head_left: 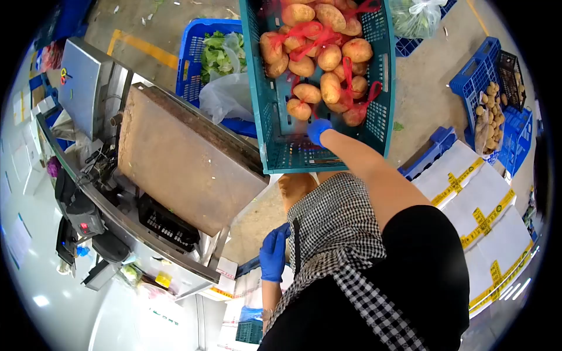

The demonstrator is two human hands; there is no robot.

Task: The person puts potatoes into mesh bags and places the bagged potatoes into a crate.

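A green plastic crate (266, 131) holds many potatoes (330, 88), several of them in red net bags (350, 73). My right hand (319, 131), in a blue glove, reaches into the near part of the crate beside the potatoes. Its fingers look curled and point away from me, so what they grip, if anything, is hidden. Low beside my checked apron (331, 213) is my left hand (273, 254), also blue-gloved, with its fingers drawn together and nothing seen in them.
A blue crate (190, 58) with leafy greens (219, 55) and a plastic bag (228, 96) stands left of the green crate. Nearer left is a worn metal-edged table (187, 158). White boxes with yellow tape (477, 199) are stacked at right, past which small potatoes (490, 120) sit by blue crates.
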